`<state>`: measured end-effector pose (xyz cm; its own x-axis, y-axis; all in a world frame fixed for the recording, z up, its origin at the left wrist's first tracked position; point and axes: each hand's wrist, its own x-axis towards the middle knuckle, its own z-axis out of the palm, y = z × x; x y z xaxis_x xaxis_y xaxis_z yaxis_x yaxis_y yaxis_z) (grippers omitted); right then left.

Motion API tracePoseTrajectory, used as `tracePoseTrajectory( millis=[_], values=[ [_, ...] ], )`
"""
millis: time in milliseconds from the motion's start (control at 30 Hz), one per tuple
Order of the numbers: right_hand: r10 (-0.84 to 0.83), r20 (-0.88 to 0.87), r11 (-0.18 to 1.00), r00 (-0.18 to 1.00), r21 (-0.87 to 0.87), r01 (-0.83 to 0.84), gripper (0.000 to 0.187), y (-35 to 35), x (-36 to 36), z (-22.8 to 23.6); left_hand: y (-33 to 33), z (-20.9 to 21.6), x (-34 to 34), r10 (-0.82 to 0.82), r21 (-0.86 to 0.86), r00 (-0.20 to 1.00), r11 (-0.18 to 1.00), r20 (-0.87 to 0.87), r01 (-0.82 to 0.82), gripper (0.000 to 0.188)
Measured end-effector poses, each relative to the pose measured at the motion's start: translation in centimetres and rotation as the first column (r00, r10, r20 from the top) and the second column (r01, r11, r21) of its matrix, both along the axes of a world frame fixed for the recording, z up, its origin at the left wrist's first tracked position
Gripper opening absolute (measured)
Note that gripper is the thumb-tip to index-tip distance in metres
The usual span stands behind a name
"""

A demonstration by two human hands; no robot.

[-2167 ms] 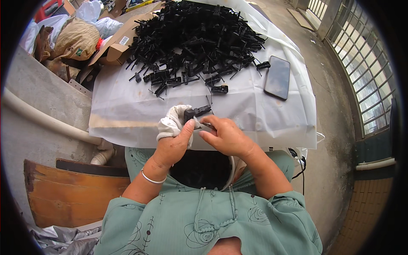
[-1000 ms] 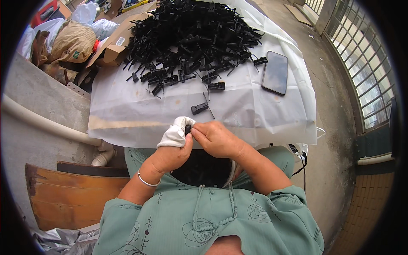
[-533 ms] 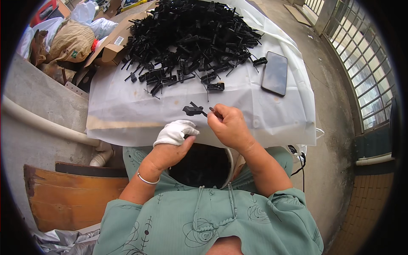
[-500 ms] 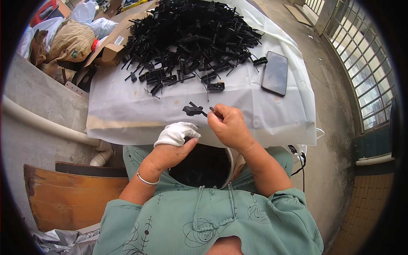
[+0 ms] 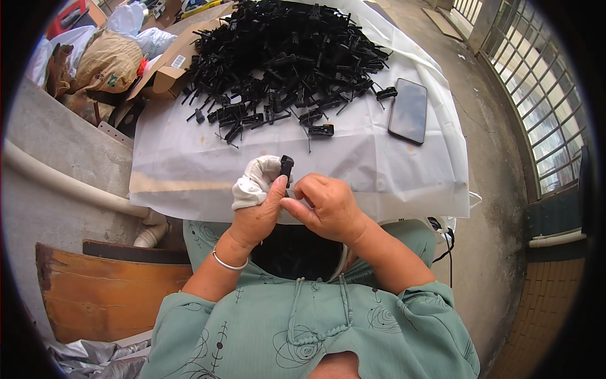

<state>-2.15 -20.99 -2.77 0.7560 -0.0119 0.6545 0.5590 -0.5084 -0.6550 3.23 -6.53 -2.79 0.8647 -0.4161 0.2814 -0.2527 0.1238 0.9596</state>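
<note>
A small black plastic part (image 5: 286,165) stands upright between the thumb and fingers of my left hand (image 5: 257,199). White glove cloth covers that hand's fingers, while its thumb is bare. My right hand (image 5: 329,205), ungloved, is close beside it with fingers curled and thumb pointing at the part's lower end. Whatever those right fingers pinch is hidden. Beyond both hands, a big heap of similar black plastic parts (image 5: 284,60) with thin stems covers the back of the table. Single parts lie along its near edge, one black part (image 5: 321,130) closest to me.
White plastic sheeting (image 5: 183,155) covers the table. A phone (image 5: 409,112) lies at the right. Below the table edge, a dark open container (image 5: 293,249) sits between my legs. Cardboard (image 5: 170,79) and bags (image 5: 110,60) crowd the back left; a pipe (image 5: 69,183) runs along the left wall.
The black part, earlier at my right fingers over the sheet, is now in my left hand's grip. My left hand has moved up and my right hand down and left, bringing them together.
</note>
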Motion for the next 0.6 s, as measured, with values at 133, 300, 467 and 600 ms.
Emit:
tracePoseTrajectory(
  millis=[133, 300, 467, 600],
  values=[
    [-0.200, 0.027, 0.979, 0.979, -0.027, 0.201, 0.027, -0.5, 0.6, -0.6, 0.3, 1.4, -0.9, -0.158, 0.048, 0.947, 0.983, -0.278, 0.178, 0.026],
    [-0.005, -0.341, 0.990, 0.940, 0.130, 0.053, 0.024, -1.3, 0.6, 0.1, 0.9, 1.8, -0.8, -0.287, 0.091, 0.898, 0.938, -0.334, 0.334, 0.027],
    [0.194, -0.384, 0.974, 0.902, 0.187, -0.130, 0.027, -1.7, 0.4, 0.0, 0.6, 1.1, -1.0, -0.054, 0.255, 0.987, 0.963, -0.154, 0.092, 0.025],
    [0.204, -0.491, 0.973, 0.847, 0.195, -0.121, 0.027, -1.2, 0.4, -0.5, 0.3, 0.3, -1.2, -0.022, 0.310, 0.999, 0.951, 0.037, 0.010, 0.026]
  ],
)
